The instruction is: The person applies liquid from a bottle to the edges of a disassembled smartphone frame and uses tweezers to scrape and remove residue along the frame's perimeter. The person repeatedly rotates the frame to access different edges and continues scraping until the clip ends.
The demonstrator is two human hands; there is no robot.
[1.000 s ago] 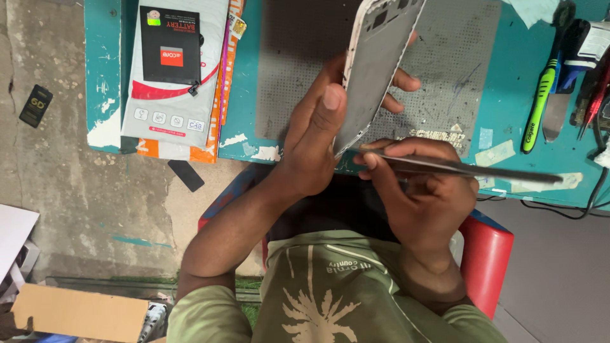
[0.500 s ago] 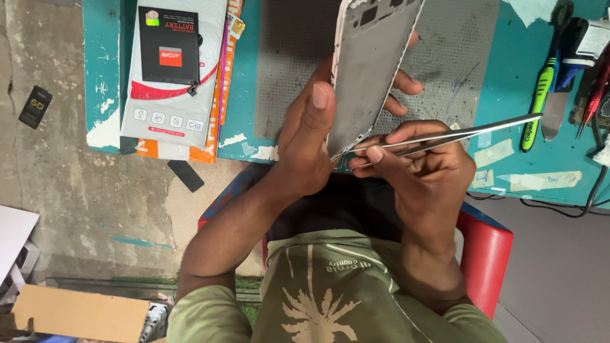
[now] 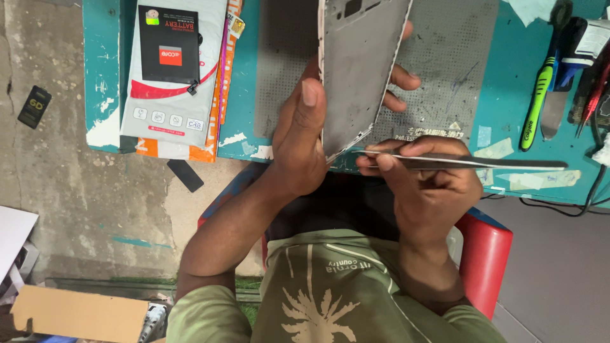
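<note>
My left hand grips a grey phone frame, held upright on edge above the front of the teal workbench; my thumb lies along its near face and my fingers wrap behind it. My right hand pinches long metal tweezers, lying almost level, with the tip touching the frame's lower corner. A grey perforated work mat lies on the bench behind the frame.
A white phone-battery box on orange packets sits at the bench's left. A green toothbrush and other tools lie at the right, with a black cable. A red chair is under me. A small black part lies on the concrete floor.
The phone frame has been lifted slightly higher. My right hand has levelled the tweezers and brought their tip to the frame's lower corner.
</note>
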